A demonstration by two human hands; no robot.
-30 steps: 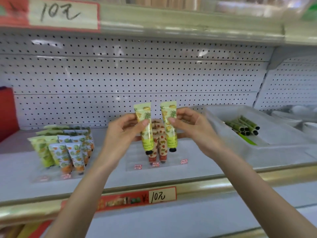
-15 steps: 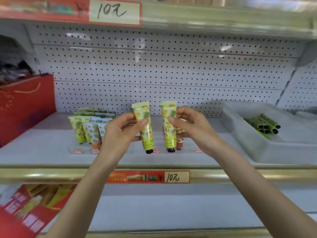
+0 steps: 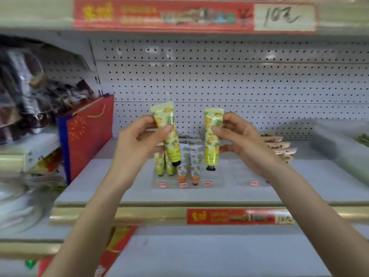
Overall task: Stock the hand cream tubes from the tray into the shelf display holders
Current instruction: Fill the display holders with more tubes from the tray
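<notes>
My left hand (image 3: 137, 144) pinches a yellow-green pineapple-print hand cream tube (image 3: 166, 132), cap down and tilted a little. My right hand (image 3: 239, 140) pinches a second matching tube (image 3: 212, 136), cap down and nearly upright. Both tubes hang above a clear display holder (image 3: 199, 183) on the shelf, which has several tubes (image 3: 192, 162) standing in it. A second clear holder (image 3: 245, 180) to the right holds brown-print tubes (image 3: 279, 145) towards the back. The white tray (image 3: 337, 144) sits blurred at the far right of the shelf.
A red gift bag (image 3: 89, 134) stands at the left end of the shelf, with dark packaged goods (image 3: 30, 86) beyond it. The shelf's gold front rail (image 3: 139, 213) carries a red price label (image 3: 239, 216). White pegboard (image 3: 239, 76) backs the shelf.
The view has swung left: the tray has slid to the far right edge and the red bag has come in. Both hands with their tubes now hang over the left holder, slightly further apart.
</notes>
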